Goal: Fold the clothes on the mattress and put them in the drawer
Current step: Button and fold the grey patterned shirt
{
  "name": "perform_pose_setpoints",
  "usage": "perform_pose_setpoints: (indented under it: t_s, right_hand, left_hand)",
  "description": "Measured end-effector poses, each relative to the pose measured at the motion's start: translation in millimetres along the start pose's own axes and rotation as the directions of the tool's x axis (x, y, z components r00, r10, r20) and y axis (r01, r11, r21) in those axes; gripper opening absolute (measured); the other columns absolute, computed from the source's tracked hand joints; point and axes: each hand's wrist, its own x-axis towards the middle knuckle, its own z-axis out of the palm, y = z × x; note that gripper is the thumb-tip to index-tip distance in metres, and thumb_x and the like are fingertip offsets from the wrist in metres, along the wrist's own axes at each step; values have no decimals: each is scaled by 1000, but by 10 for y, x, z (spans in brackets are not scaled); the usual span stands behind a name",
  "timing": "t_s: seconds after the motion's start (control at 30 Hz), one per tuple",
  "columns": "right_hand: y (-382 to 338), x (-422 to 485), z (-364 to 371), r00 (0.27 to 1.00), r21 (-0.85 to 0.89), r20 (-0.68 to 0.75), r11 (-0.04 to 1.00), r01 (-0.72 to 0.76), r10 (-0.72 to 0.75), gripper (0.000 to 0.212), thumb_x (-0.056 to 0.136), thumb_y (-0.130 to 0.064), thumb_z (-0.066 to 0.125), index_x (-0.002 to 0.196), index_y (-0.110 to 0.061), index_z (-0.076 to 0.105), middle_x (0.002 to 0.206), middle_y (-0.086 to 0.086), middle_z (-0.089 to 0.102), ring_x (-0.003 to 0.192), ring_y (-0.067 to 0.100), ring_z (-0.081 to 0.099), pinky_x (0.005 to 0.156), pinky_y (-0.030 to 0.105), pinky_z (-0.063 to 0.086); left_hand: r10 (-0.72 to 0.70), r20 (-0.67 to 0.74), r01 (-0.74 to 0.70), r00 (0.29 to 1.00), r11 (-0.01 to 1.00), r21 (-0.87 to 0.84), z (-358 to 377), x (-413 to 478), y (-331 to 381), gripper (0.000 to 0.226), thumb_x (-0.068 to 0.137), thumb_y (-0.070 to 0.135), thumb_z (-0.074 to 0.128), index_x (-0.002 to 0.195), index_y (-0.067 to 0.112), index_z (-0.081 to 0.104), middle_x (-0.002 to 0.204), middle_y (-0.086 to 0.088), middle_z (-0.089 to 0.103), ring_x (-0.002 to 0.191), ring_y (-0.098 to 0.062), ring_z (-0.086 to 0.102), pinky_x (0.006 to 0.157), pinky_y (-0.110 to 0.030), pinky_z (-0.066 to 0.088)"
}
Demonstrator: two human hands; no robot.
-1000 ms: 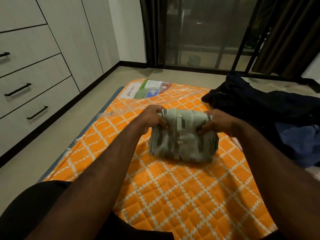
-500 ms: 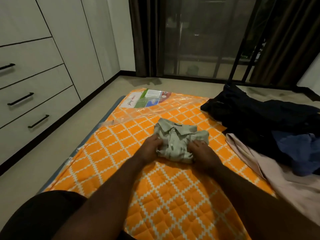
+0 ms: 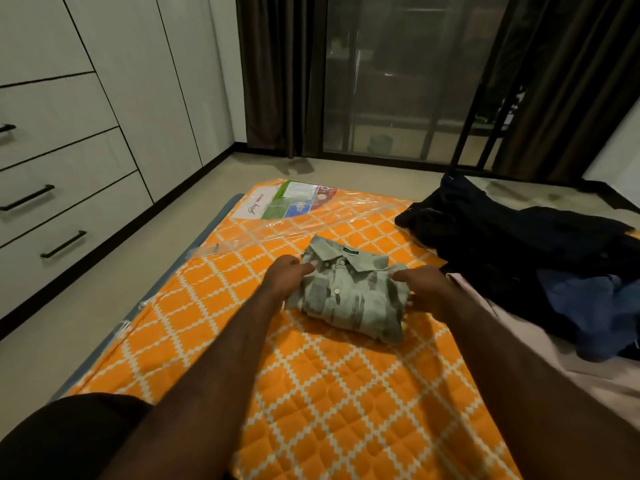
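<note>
Both arms are bare along their whole visible length, from the lower edge of the view up to the wrists, and no sleeve reaches them. The left hand (image 3: 284, 279) and the right hand (image 3: 426, 289) are bare as well, and a pale thumbnail shows on the left one. Well behind the left hand and out to its left, a rounded leg is covered in plain, matte black cloth (image 3: 69, 439).

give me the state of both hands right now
Left hand: closed, gripping the folded shirt at its left edge.
Right hand: closed, gripping the shirt's right edge.
</note>
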Motion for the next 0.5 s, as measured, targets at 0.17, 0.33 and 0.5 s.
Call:
perform_pose_setpoints:
  t_s: [0.17, 0.33, 0.5]
  right_hand:
    - [14, 69, 251, 994, -25, -104, 999, 36, -38, 61, 66, -60, 86, 88, -8, 63, 85, 9, 65, 74, 27, 63, 56, 36, 47]
    - [-3, 146, 320, 984, -37, -161, 997, 73, -78, 45, 72, -48, 85, 66, -10, 61, 76, 20, 68, 71, 33, 67, 59, 41, 45]
    - [-50, 6, 323, 998, 432, 58, 902, -14, -13, 13, 98, -8, 62, 108, -2, 67, 109, 24, 72, 98, 39, 70, 81, 50, 59]
  left_hand:
    - [-16, 23, 18, 1000, 996, -88, 72, 107, 156, 50, 91, 37, 75, 64, 20, 37, 70, -7, 47, 63, -21, 55, 56, -26, 33]
    - [100, 38, -93, 994, 985, -148, 76, 97, 210, 7, 91, 24, 75, 87, 19, 77, 90, -2, 78, 83, -23, 75, 73, -36, 60]
    - [154, -11, -154, 988, 983, -95, 70, 74, 245, 24, 82, 34, 76, 88, 11, 78, 88, -8, 77, 84, -32, 74, 81, -55, 60]
